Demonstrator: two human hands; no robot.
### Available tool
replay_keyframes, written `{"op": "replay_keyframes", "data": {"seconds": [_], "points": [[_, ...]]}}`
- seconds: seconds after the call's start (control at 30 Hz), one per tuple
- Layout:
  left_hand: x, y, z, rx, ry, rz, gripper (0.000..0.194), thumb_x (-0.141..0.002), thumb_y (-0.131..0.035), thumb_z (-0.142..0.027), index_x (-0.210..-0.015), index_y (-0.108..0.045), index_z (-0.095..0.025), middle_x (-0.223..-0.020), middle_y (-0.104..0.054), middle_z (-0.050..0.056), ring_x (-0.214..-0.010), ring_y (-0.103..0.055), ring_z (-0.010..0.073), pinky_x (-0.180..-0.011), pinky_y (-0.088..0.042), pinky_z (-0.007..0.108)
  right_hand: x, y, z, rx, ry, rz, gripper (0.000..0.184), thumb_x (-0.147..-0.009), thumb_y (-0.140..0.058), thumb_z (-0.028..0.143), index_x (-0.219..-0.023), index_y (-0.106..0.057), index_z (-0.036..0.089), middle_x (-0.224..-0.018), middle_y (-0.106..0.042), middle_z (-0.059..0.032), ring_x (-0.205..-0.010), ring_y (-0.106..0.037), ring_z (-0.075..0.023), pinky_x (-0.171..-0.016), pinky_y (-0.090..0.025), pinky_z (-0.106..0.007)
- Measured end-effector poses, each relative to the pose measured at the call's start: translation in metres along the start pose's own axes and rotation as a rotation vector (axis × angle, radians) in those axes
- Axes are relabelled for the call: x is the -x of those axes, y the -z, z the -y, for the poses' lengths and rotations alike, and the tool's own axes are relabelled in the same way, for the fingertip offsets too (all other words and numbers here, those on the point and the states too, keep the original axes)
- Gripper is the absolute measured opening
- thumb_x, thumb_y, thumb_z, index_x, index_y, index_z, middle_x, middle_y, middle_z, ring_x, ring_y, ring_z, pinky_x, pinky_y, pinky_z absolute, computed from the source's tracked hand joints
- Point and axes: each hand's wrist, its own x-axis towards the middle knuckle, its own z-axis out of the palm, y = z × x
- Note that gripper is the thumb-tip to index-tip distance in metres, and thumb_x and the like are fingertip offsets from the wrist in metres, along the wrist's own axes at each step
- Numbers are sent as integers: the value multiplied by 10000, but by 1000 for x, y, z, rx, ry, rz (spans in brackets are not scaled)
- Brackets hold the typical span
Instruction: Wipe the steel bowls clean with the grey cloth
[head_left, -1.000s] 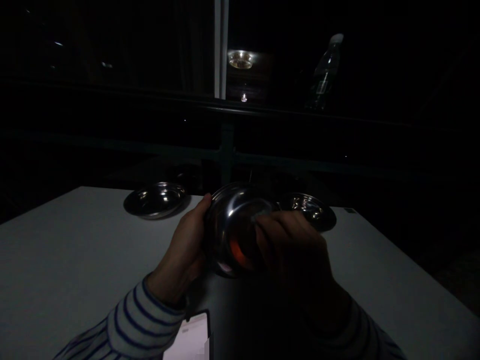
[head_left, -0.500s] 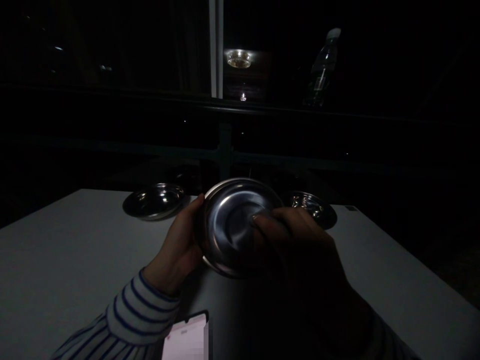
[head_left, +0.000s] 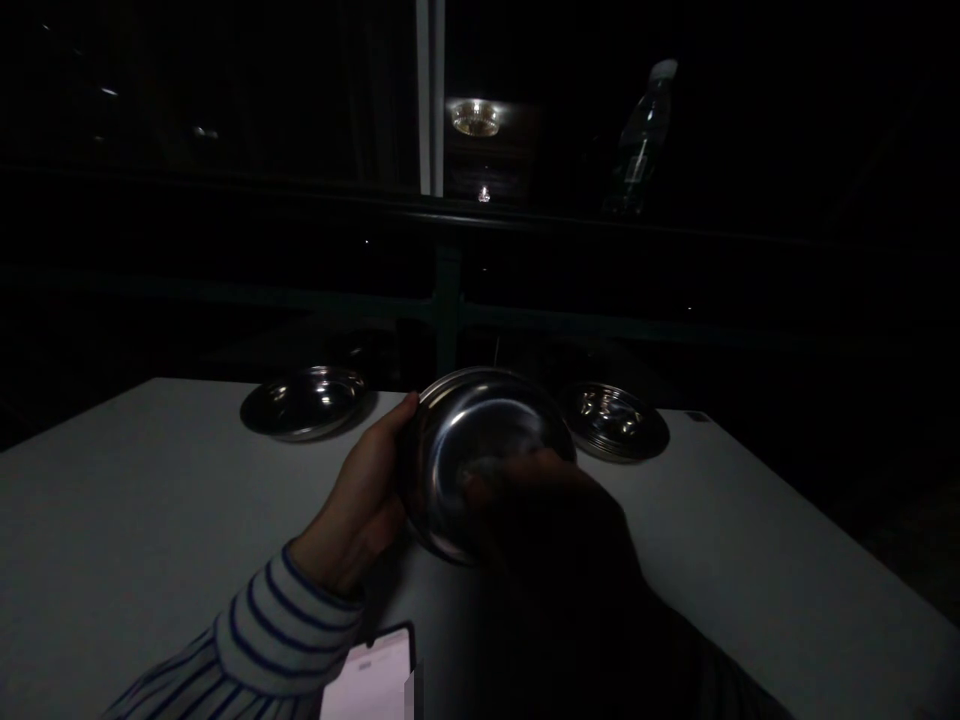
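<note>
The scene is very dark. My left hand (head_left: 367,495) grips the left rim of a shiny steel plate (head_left: 480,430), tilted up toward me above the white table (head_left: 135,520). My right hand (head_left: 555,510) lies in shadow against the inside of that plate, fingers bent and pressed to the metal; whether it holds a cloth or anything else is hidden by the dark. My left sleeve is white with blue stripes.
Two more steel plates lie flat at the table's far edge, one on the left (head_left: 304,402) and one on the right (head_left: 619,420). A lit phone (head_left: 371,680) sits near my left forearm. A plastic bottle (head_left: 639,140) stands on a dark ledge behind.
My right hand has slid leftward and lower across the inside of the plate. The plate has tilted slightly, and my left hand keeps its grip on the rim.
</note>
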Motion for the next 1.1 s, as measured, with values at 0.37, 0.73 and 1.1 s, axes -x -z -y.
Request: {"op": "replay_keyframes", "data": {"seconds": [0.37,0.73,1.1], "points": [[-2,2,1,-36,-15,-17,232,-826,-446,-256,-703,-609,-145,-533,-634,23,-437,-587,142,-407,-469,239,0,-11,-2,-36,-3,-20,155,-810,-468,226,-910,-583,197,-718,-544,-21,-638,-395,-150,-550,-254,-288],[-4,4,2,-21,-33,-56,201,-813,-476,-241,-693,-605,-144,-534,-634,10,-428,-580,121,-396,-461,211,0,-16,-5,9,-115,-5,120,-799,-508,215,-862,-607,192,-679,-542,-20,-637,-406,-150,-534,-219,-280],[-4,4,3,-46,-12,-70,216,-810,-476,-261,-683,-605,-143,-545,-640,25,-447,-591,141,-411,-475,236,1,-19,-8,-50,-77,20,129,-808,-493,207,-858,-610,184,-662,-527,-18,-628,-398,-141,-537,-227,-267]]}}
